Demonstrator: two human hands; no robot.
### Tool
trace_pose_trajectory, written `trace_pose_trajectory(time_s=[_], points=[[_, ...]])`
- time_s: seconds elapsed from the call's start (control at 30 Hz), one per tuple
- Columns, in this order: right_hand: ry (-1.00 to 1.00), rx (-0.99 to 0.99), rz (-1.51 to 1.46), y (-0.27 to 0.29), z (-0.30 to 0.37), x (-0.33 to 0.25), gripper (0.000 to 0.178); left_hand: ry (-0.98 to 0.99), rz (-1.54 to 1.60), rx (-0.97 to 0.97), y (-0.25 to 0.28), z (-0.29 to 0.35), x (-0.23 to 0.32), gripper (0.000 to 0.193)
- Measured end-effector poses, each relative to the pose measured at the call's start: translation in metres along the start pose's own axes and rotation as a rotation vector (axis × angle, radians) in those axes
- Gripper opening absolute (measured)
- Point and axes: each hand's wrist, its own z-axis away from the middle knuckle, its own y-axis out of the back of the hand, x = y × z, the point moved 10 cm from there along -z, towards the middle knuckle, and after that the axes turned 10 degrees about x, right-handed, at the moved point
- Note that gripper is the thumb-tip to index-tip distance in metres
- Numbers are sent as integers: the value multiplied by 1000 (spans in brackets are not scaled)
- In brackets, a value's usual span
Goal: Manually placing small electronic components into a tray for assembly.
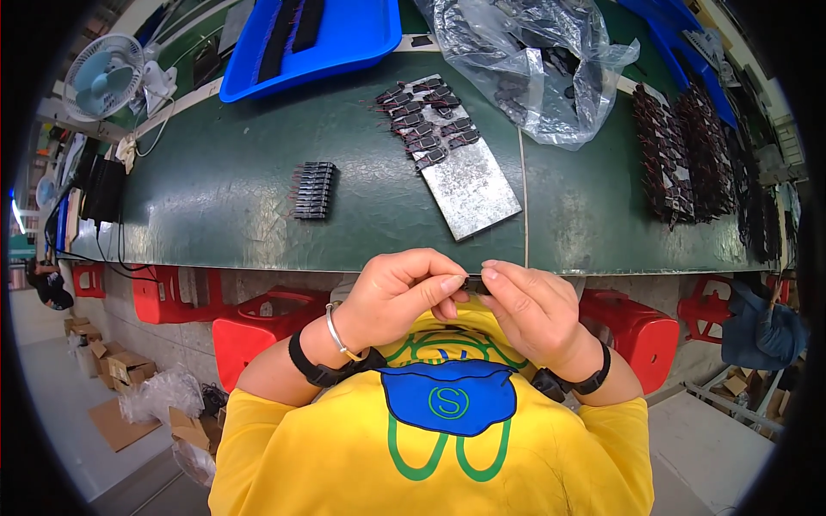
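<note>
Just off the table's near edge, my left hand [409, 292] and my right hand [532, 308] meet fingertip to fingertip. Between them they pinch a small black part [472, 284], mostly covered by the fingers, so its kind cannot be made out. Beyond my hands a grey metal plate [477, 191] lies at a slant on the green table [232, 185]. Several small black parts with thin red wires [419, 132] sit in rows on its far half. To the left, similar black parts form a neat stack [314, 191].
A blue tray [361, 43] with black strips stands at the far left. A clear plastic bag [551, 112] of black parts lies at the far right. Rows of wired parts [667, 159] line the right side. Red stools [258, 331] stand under the table edge. A fan [103, 77] is far left.
</note>
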Motion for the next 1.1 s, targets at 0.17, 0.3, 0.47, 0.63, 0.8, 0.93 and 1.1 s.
trace_pose_trajectory(time_s=[0.17, 0.3, 0.47, 0.63, 0.8, 0.93, 1.1], points=[[30, 2, 36, 0, 3, -4, 36, -63, -18, 1, -1, 2, 3, 12], [59, 20, 61, -1, 4, -6, 35, -122, -50, 18, -2, 6, 5, 12], [84, 42, 96, 0, 3, -11, 33, -189, -53, 30, -3, 10, 11, 12], [88, 58, 91, 1, 1, -13, 32, -225, -28, 44, -2, 13, 10, 12], [105, 70, 94, 0, 1, -15, 30, -241, -54, 49, -4, 14, 13, 11], [135, 60, 96, -3, 2, -18, 28, -306, -133, 105, 0, 15, 15, 10], [145, 54, 67, -6, 1, -22, 28, -426, -309, 137, 3, 18, 26, 12]])
